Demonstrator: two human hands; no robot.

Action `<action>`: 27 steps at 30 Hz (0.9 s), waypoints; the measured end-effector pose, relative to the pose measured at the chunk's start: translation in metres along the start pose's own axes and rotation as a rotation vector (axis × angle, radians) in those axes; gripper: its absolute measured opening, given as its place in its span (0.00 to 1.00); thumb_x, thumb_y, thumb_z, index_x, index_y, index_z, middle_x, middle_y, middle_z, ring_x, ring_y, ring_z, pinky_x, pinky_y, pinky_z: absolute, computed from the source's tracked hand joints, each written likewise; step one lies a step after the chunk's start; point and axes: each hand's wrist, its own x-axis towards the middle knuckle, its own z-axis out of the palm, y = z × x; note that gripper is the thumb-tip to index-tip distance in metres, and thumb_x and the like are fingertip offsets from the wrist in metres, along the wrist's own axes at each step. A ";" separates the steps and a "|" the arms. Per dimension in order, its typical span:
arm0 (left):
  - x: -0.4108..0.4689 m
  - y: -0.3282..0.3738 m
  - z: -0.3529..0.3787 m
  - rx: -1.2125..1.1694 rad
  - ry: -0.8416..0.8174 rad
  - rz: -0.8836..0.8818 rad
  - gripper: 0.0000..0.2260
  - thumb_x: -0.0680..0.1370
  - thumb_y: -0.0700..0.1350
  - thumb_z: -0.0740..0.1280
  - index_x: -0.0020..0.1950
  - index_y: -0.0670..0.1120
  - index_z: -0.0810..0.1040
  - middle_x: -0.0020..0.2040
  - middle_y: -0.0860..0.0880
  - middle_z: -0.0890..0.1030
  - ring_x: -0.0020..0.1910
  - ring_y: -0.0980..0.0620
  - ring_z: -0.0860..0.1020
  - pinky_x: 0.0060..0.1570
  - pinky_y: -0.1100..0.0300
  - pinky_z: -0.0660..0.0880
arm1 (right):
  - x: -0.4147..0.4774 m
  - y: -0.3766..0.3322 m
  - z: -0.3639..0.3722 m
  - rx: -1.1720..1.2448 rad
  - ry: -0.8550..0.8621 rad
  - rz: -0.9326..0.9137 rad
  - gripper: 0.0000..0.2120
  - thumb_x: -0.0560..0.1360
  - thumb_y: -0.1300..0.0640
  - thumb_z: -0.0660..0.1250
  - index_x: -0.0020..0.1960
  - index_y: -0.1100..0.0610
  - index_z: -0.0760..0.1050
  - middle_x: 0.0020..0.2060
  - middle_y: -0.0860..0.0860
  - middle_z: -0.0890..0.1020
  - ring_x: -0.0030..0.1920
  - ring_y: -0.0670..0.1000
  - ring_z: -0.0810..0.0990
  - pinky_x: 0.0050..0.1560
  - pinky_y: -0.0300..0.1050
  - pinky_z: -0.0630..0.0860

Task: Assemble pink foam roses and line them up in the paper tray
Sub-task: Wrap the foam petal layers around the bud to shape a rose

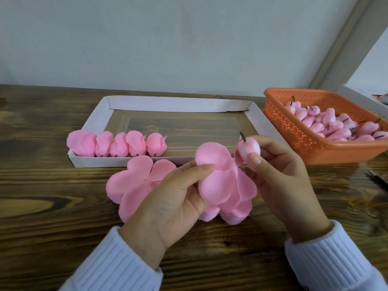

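Beyond and left of your left fingertips, five finished roses [116,143] line the paper tray [94,120]. Your left hand [168,198] pinches a stack of pink petals [218,185], thumb on top. Your right hand [281,175] pinches a foam bud [249,149] between thumb and fingertips, touching those petals.

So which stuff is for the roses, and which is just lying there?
Job: petals in left hand, bud in right hand, spare petals, basket, buds, tray, roses.
Lying about: white box, blurry dark thing at right edge.
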 end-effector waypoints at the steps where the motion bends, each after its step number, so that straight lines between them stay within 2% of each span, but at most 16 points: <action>1: 0.000 0.001 0.000 -0.017 0.004 -0.018 0.11 0.59 0.39 0.73 0.40 0.39 0.85 0.46 0.39 0.82 0.41 0.48 0.82 0.42 0.54 0.75 | 0.000 0.000 0.000 -0.010 -0.005 -0.007 0.11 0.68 0.49 0.74 0.50 0.50 0.82 0.45 0.50 0.84 0.48 0.51 0.81 0.48 0.48 0.78; 5: -0.002 0.002 0.001 -0.044 0.011 -0.036 0.09 0.61 0.42 0.73 0.39 0.41 0.86 0.44 0.42 0.84 0.41 0.48 0.84 0.40 0.55 0.80 | -0.001 0.000 0.004 -0.026 -0.042 -0.041 0.09 0.70 0.53 0.72 0.50 0.50 0.82 0.47 0.50 0.85 0.51 0.49 0.82 0.48 0.42 0.77; 6: -0.003 0.002 0.002 -0.018 -0.007 -0.028 0.10 0.62 0.44 0.73 0.40 0.42 0.86 0.44 0.42 0.83 0.42 0.47 0.82 0.42 0.54 0.78 | -0.001 0.000 0.004 -0.033 -0.044 -0.044 0.09 0.71 0.54 0.71 0.51 0.50 0.82 0.47 0.50 0.85 0.51 0.49 0.82 0.48 0.41 0.77; 8: -0.004 0.001 0.003 0.076 -0.068 -0.014 0.13 0.66 0.47 0.73 0.46 0.41 0.86 0.49 0.39 0.78 0.48 0.42 0.73 0.48 0.51 0.67 | -0.002 0.001 0.004 -0.047 -0.041 -0.045 0.09 0.71 0.55 0.70 0.51 0.51 0.82 0.48 0.50 0.85 0.50 0.49 0.82 0.48 0.41 0.77; 10: -0.004 -0.001 0.004 0.181 -0.132 0.022 0.14 0.73 0.45 0.71 0.53 0.37 0.83 0.53 0.37 0.73 0.52 0.41 0.65 0.49 0.48 0.58 | -0.002 0.002 0.005 -0.057 -0.048 -0.038 0.08 0.71 0.56 0.71 0.51 0.52 0.82 0.48 0.50 0.85 0.50 0.49 0.82 0.47 0.40 0.77; 11: -0.003 -0.004 0.001 0.221 -0.132 0.046 0.17 0.73 0.44 0.70 0.56 0.34 0.80 0.52 0.36 0.73 0.50 0.41 0.65 0.49 0.47 0.57 | -0.002 0.003 0.005 -0.064 -0.050 -0.035 0.08 0.72 0.57 0.71 0.51 0.53 0.82 0.48 0.50 0.85 0.49 0.49 0.82 0.47 0.40 0.77; 13: -0.004 -0.006 0.000 0.298 -0.108 0.091 0.20 0.70 0.43 0.71 0.59 0.34 0.79 0.51 0.36 0.78 0.48 0.40 0.73 0.50 0.46 0.63 | -0.003 0.003 0.005 -0.081 -0.047 -0.032 0.08 0.71 0.58 0.71 0.50 0.54 0.81 0.46 0.51 0.85 0.48 0.49 0.82 0.46 0.39 0.77; 15: -0.004 -0.007 0.000 0.405 -0.085 0.144 0.20 0.68 0.41 0.72 0.59 0.39 0.81 0.55 0.40 0.83 0.55 0.43 0.80 0.57 0.48 0.72 | -0.004 0.002 0.006 -0.113 -0.055 -0.038 0.11 0.70 0.55 0.71 0.52 0.56 0.81 0.46 0.51 0.84 0.47 0.49 0.82 0.46 0.38 0.77; 17: -0.005 -0.008 0.001 0.513 -0.072 0.202 0.20 0.68 0.40 0.72 0.60 0.40 0.80 0.55 0.41 0.84 0.57 0.45 0.81 0.59 0.52 0.77 | -0.005 0.001 0.007 -0.157 -0.075 -0.058 0.12 0.70 0.54 0.70 0.52 0.56 0.80 0.46 0.49 0.84 0.47 0.47 0.83 0.45 0.37 0.77; 19: -0.005 -0.009 0.001 0.603 -0.061 0.253 0.20 0.68 0.40 0.72 0.59 0.40 0.80 0.52 0.42 0.84 0.54 0.46 0.83 0.55 0.53 0.79 | -0.005 0.000 0.008 -0.190 -0.097 -0.078 0.12 0.71 0.54 0.69 0.53 0.55 0.79 0.45 0.46 0.84 0.46 0.44 0.82 0.45 0.35 0.76; 22: -0.005 -0.008 0.000 0.674 -0.071 0.284 0.15 0.69 0.38 0.73 0.55 0.38 0.80 0.41 0.46 0.84 0.39 0.52 0.82 0.37 0.62 0.76 | -0.006 -0.001 0.009 -0.201 -0.120 -0.111 0.10 0.72 0.57 0.68 0.53 0.57 0.78 0.45 0.43 0.84 0.46 0.42 0.82 0.44 0.33 0.76; 25: -0.007 -0.008 -0.001 0.728 -0.057 0.263 0.06 0.75 0.36 0.71 0.51 0.38 0.80 0.34 0.52 0.81 0.33 0.56 0.78 0.35 0.64 0.72 | -0.005 -0.001 0.009 -0.169 -0.079 -0.109 0.10 0.72 0.55 0.68 0.53 0.57 0.79 0.44 0.46 0.84 0.47 0.44 0.83 0.45 0.35 0.76; 27: -0.007 -0.008 -0.002 0.733 -0.024 0.258 0.04 0.75 0.38 0.70 0.49 0.40 0.81 0.33 0.53 0.81 0.32 0.57 0.77 0.35 0.63 0.71 | -0.005 0.000 0.009 -0.132 -0.020 -0.107 0.09 0.71 0.53 0.69 0.51 0.52 0.81 0.44 0.47 0.84 0.46 0.46 0.82 0.45 0.37 0.77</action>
